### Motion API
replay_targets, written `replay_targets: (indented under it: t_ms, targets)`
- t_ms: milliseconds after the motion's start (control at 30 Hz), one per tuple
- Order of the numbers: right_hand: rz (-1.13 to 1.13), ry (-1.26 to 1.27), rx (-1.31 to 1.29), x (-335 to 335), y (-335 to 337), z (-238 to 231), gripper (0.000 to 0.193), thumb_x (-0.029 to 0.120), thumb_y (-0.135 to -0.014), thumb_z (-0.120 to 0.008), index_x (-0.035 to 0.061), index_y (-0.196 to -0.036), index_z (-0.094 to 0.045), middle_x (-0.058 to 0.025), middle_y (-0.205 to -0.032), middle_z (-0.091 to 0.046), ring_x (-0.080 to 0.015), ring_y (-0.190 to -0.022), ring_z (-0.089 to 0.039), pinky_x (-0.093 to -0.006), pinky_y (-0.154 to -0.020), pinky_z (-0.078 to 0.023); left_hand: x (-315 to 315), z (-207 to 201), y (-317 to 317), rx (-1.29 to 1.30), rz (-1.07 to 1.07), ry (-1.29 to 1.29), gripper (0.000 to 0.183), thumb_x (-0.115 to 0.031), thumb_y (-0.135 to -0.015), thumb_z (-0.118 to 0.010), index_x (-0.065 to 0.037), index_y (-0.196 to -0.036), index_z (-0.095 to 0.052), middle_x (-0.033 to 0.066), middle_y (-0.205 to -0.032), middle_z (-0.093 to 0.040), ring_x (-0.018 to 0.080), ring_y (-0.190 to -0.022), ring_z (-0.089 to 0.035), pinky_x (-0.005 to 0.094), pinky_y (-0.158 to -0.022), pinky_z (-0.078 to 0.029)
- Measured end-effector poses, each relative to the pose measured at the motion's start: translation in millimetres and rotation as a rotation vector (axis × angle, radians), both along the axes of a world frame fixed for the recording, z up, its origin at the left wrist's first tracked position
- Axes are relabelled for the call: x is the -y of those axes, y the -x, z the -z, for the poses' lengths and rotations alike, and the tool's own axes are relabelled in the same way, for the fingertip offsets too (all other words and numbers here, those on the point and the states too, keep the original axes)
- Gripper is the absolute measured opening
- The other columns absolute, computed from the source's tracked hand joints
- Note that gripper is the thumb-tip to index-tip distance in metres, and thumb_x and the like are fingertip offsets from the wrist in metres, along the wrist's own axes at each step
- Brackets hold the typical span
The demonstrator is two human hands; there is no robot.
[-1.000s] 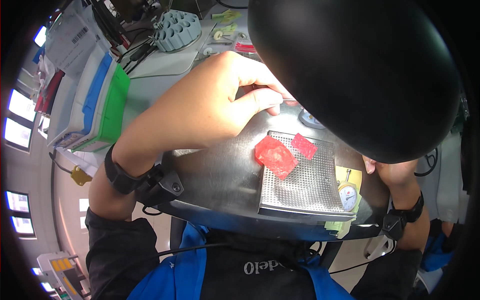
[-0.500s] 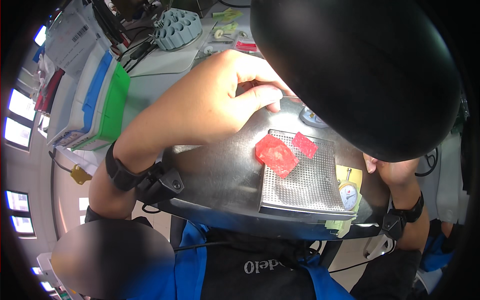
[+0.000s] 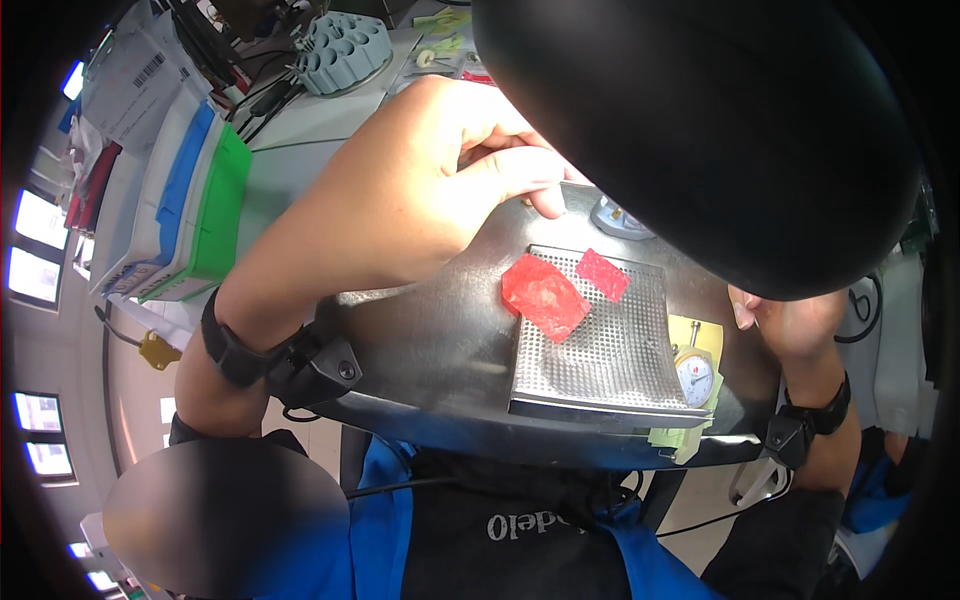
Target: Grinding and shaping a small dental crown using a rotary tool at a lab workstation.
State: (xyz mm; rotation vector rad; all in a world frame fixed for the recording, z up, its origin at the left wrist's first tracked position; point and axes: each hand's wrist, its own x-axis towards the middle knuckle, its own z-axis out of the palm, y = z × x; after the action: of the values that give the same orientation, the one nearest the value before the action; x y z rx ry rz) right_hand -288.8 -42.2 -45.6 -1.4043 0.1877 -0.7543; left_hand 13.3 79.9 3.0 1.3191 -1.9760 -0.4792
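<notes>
My left hand (image 3: 455,165) is over the far part of the dark metal work surface (image 3: 430,350). Its thumb and fingers are curled together, and the fingertips run behind a large black rounded shape (image 3: 700,130). What they hold, if anything, is hidden. Past the same shape on the right, my right hand (image 3: 795,322) shows only in part; a fingertip peeks out, the rest is covered. Between the hands lies a dimpled metal plate (image 3: 600,370). A large crumpled red piece (image 3: 545,298) overlaps its left edge, and a smaller red piece (image 3: 602,275) rests near its far edge.
A round dial gauge (image 3: 693,377) lies on yellow paper at the plate's right. A pale small object (image 3: 622,218) sits beyond the plate. At the left stand a green box (image 3: 215,220) and a grey holder with round holes (image 3: 343,60). The black shape blocks the far right.
The surface, plate and red pieces appear slightly higher and further left in the picture. Both hands keep nearly the same pose.
</notes>
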Motion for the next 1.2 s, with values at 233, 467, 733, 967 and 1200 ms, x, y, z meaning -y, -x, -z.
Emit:
replay_targets:
  t_ms: [233, 467, 733, 967, 1200]
  targets:
    - [0.075, -0.053, -0.011, -2.6, 1.1, 2.0, 0.046, 0.027, -0.103, -0.033, -0.0057, -0.087, -0.06, -0.018, -0.068, -0.062, -0.0219, -0.051, -0.059, -0.0284, -0.043, -0.048, 2.5, -1.3, 0.5, 0.007, 0.002, 0.01, 0.017, -0.01, -0.086, -0.067, 0.001, -0.098, -0.072, 0.0099, -0.087, -0.073, 0.0171, -0.076, -0.066, 0.0291, -0.07, -0.051]
    - [0.06, -0.035, -0.004, -1.8, 1.1, 2.9, 0.048, 0.031, -0.104, -0.031, -0.0046, -0.087, -0.06, -0.0169, -0.068, -0.062, -0.0214, -0.05, -0.059, -0.0274, -0.043, -0.048, 7.0, -1.4, 1.9, 0.017, 0.004, 0.024, 0.018, -0.01, -0.083, -0.07, 0.0, -0.097, -0.072, 0.0102, -0.087, -0.073, 0.0192, -0.077, -0.067, 0.0304, -0.07, -0.052]
    - [0.074, -0.028, -0.03, -2.9, 2.7, 5.6, 0.052, 0.035, -0.105, -0.029, -0.0036, -0.088, -0.059, -0.0152, -0.068, -0.062, -0.0206, -0.052, -0.06, -0.0265, -0.044, -0.047, 6.1, -1.1, 3.0, 0.026, -0.002, 0.041, 0.02, -0.009, -0.08, -0.073, 0.0, -0.097, -0.072, 0.0105, -0.088, -0.073, 0.0215, -0.077, -0.068, 0.0319, -0.071, -0.053]
    - [0.057, -0.065, -0.073, -9.6, -0.8, -2.3, 0.041, 0.026, -0.1, -0.037, -0.006, -0.091, -0.061, -0.0149, -0.067, -0.062, -0.0204, -0.051, -0.059, -0.0287, -0.045, -0.048, 6.7, 2.6, 5.9, 0.039, 0.002, 0.065, 0.022, -0.009, -0.077, -0.076, 0.0, -0.096, -0.072, 0.0108, -0.088, -0.072, 0.0235, -0.078, -0.068, 0.0332, -0.071, -0.054]
    - [0.032, -0.106, -0.183, -12.7, -4.9, -8.7, 0.042, 0.037, -0.097, -0.044, -0.002, -0.1, -0.06, -0.0111, -0.069, -0.062, -0.0173, -0.055, -0.058, -0.0254, -0.05, -0.045, -1.3, -1.5, 8.5, 0.125, -0.038, 0.11, 0.025, -0.009, -0.074, -0.079, -0.001, -0.096, -0.071, 0.0112, -0.089, -0.072, 0.0255, -0.078, -0.069, 0.0345, -0.072, -0.055]
